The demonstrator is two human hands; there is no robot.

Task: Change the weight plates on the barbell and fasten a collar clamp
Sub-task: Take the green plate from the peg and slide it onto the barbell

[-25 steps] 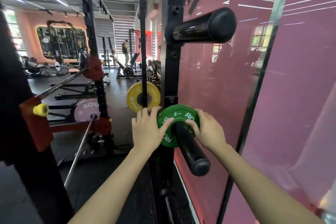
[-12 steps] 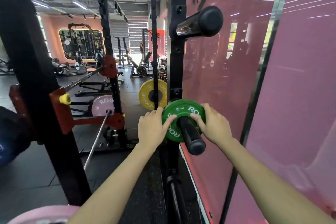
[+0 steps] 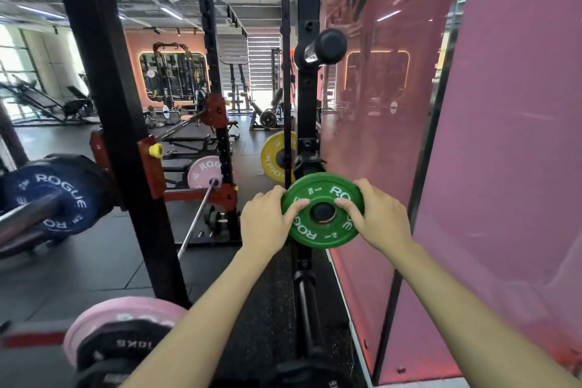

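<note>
Green plate gripped between both hands.

Both hands on green plate

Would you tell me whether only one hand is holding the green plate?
No, both the left hand and the right hand grip the green plate at its opposite edges.

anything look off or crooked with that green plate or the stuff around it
Nothing stands out. The green plate sits square on its storage peg, gripped at its rim by the left hand and right hand. The yellow plate behind also hangs straight.
</note>
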